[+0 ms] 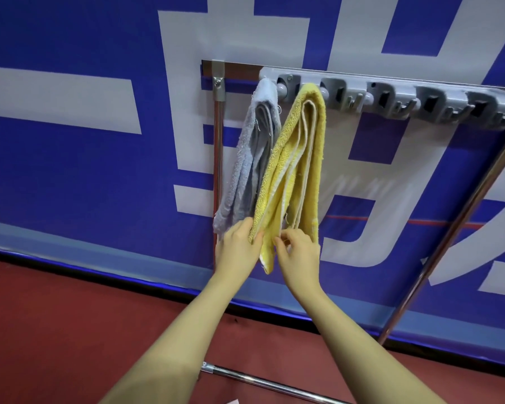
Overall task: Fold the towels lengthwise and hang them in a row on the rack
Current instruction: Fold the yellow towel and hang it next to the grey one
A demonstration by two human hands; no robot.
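Behind everything there's a big blue-and-white banner wall (85, 141), with a chrome tube frame (455, 223) carrying the grey plastic hook rack (391, 91). Its hooks right of the towels sit free. The folded yellow terry towel (298, 158) hangs off the rack beside the grey terry towel (254, 158), touching it. Looks soft, light and floppy, so I'd hold it low at the hem. Left hand (239, 243) pinches that bottom edge; right hand (298, 252) is loosely curled at the hem, grip unclear.

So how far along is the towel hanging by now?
The grey towel already hangs folded at the rack's left end. The yellow towel hangs beside it; the left hand grips its lower end, and the right hand is at it too. The hooks to the right are bare; no other towels are visible.
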